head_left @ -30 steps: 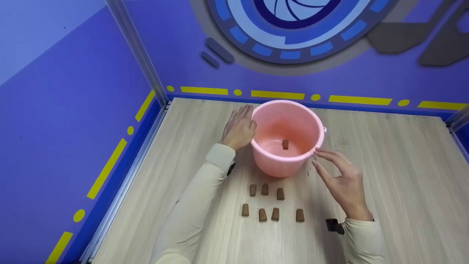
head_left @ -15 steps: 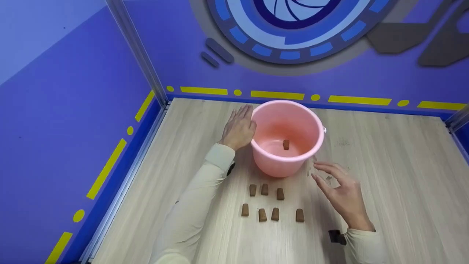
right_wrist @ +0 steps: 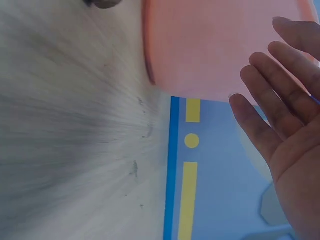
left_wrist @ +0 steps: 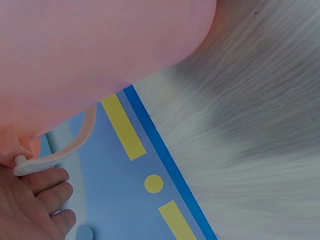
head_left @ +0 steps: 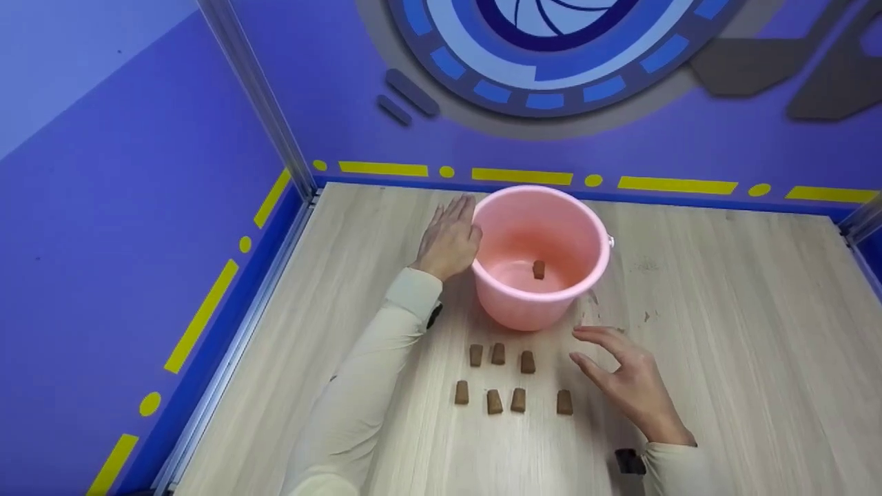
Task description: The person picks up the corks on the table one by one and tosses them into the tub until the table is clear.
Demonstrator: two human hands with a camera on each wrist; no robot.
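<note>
The left hand (head_left: 448, 241) rested against a round, pink plastic bucket (head_left: 524, 313), presumably steadying it; whether it pinched the rim could not be told. The right hand (head_left: 630, 382), thumb and fingers spread, was empty beside seven small, brown, tapered blocks (head_left: 528, 362), apparently spaced for easy picking. Another brown block (head_left: 539, 269) lay inside the bucket.

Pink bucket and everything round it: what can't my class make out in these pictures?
Pink bucket, far outer wall: head view, hidden by its own body.
Handle, far end: left wrist view, hidden by the bucket.
Left hand, part: left wrist view, cut off by left edge.
Dark object: right wrist view, cut off by top edge.
Block inside, surface: head view, too small.
</note>
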